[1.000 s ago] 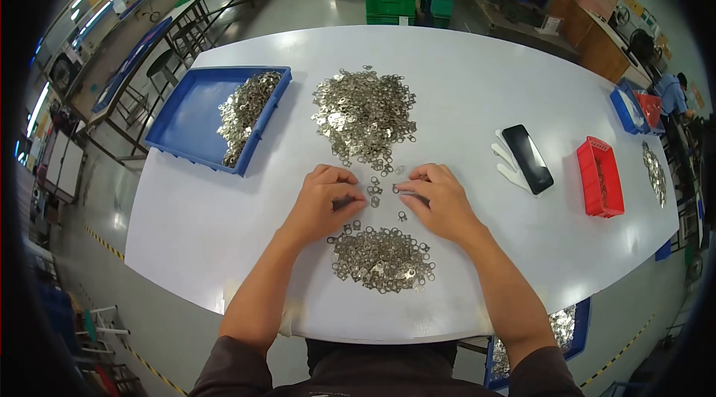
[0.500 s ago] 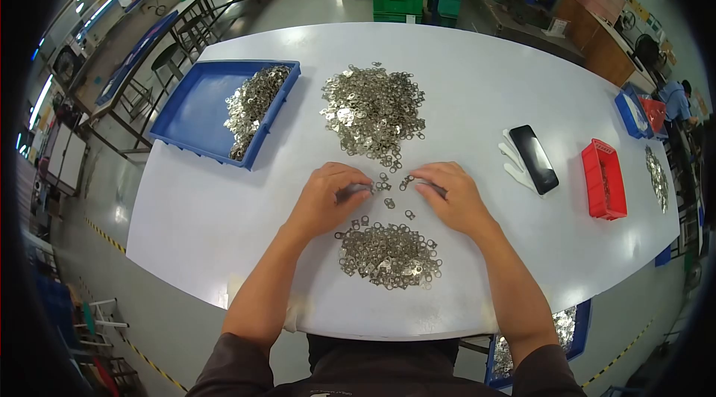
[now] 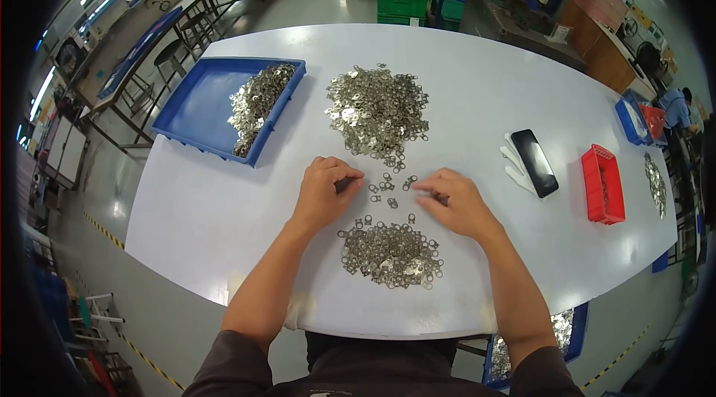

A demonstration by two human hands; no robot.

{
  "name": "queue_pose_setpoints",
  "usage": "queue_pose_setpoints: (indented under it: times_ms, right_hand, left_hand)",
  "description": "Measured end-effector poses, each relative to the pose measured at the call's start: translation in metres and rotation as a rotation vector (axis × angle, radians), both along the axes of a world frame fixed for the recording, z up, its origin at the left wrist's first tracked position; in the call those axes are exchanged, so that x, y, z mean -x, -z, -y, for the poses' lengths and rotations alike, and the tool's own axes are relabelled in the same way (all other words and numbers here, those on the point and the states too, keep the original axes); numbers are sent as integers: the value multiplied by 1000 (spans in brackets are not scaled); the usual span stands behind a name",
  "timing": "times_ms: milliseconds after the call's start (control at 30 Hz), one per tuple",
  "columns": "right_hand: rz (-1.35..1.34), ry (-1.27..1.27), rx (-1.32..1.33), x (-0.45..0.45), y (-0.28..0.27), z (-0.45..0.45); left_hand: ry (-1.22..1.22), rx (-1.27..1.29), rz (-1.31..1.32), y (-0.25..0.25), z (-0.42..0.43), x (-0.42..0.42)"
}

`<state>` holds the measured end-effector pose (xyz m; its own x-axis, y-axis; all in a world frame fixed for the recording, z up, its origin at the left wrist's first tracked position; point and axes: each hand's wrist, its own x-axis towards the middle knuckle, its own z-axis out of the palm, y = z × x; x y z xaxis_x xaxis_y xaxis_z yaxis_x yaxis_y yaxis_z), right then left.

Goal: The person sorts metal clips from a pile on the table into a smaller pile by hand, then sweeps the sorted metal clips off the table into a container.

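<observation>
Small flat metal ring tabs point(image 3: 386, 186) lie loose on the white table between my hands. To their left is my left hand point(image 3: 325, 192), fingers curled, with a small gap between thumb and index and nothing visible in it. My right hand point(image 3: 455, 203) rests on the other side, thumb and index apart. Its index tip is close to one metal tab point(image 3: 409, 183); whether they touch I cannot tell. A large pile of tabs point(image 3: 377, 110) lies beyond my hands, and a smaller pile point(image 3: 391, 257) lies nearer my body.
A blue tray point(image 3: 195, 102) at the left holds more metal tabs. At the right are a white glove point(image 3: 516, 172), a black phone point(image 3: 534, 163) and a red bin point(image 3: 603, 184). Another blue tray point(image 3: 578, 330) sits below the table edge. A person point(image 3: 677, 110) is at the far right.
Both hands have drawn slightly outward from the loose tabs. A tab that was at my left fingertips now lies free on the table. The view has shifted slightly.
</observation>
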<state>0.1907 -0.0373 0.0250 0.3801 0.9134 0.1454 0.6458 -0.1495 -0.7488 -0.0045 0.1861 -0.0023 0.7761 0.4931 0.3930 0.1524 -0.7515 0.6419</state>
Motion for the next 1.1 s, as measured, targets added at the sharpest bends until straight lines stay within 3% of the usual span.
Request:
queue_pose_setpoints:
  times_ms: [67,167,367,467,567,800,967,1100]
  right_hand:
    - [126,133,-77,4,6,-4]
    - [347,115,-137,5,15,-8]
    - [253,45,-50,5,12,-5]
    - [66,139,-45,0,13,-6]
    - [283,76,-120,0,21,-6]
    - [226,28,-89,4,16,-6]
    - [167,-146,-96,6,13,-4]
    - [267,8,-157,18,10,-11]
  left_hand:
    - [1,7,-7,-1,1,0]
    - [31,16,-21,-3,2,-1]
    - [109,-31,-89,-7,1,4]
    - [116,-21,-125,-9,4,4]
    - [119,-24,-135,-10,5,5]
    - [119,33,-132,-12,4,3]
    - [270,-24,-146,-14,3,5]
    - [217,-43,-62,-10,11,2]
